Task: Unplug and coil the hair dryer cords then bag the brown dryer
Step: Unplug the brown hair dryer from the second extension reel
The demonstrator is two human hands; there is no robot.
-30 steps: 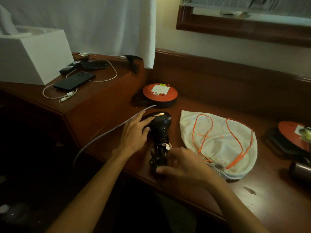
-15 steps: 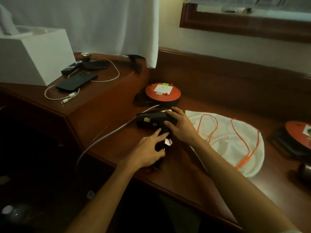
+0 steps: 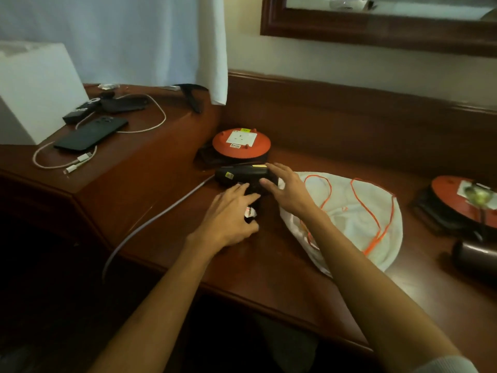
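Observation:
A black hair dryer (image 3: 242, 174) lies on its side on the wooden desk (image 3: 269, 265), its barrel pointing left. Its handle with the coiled cord and a white tag (image 3: 249, 212) points toward me. My left hand (image 3: 231, 216) lies over the handle and cord bundle, fingers wrapped on it. My right hand (image 3: 286, 191) rests at the dryer's rear end with fingers spread, only touching it. A white drawstring bag (image 3: 355, 219) with orange cords lies flat just right of the dryer. The brown dryer (image 3: 474, 255) lies at the far right edge, partly cut off.
An orange cord reel (image 3: 241, 143) sits behind the black dryer, and a second reel (image 3: 462, 203) stands at the right. A grey cable (image 3: 161, 214) hangs off the desk's front edge. On the raised left surface are a phone (image 3: 91, 133), white cables and a white box (image 3: 35, 90).
The hands swapped places: my left went from the dryer's body to its handle, my right from the cord bundle to the rear end. The dryer turned onto its side.

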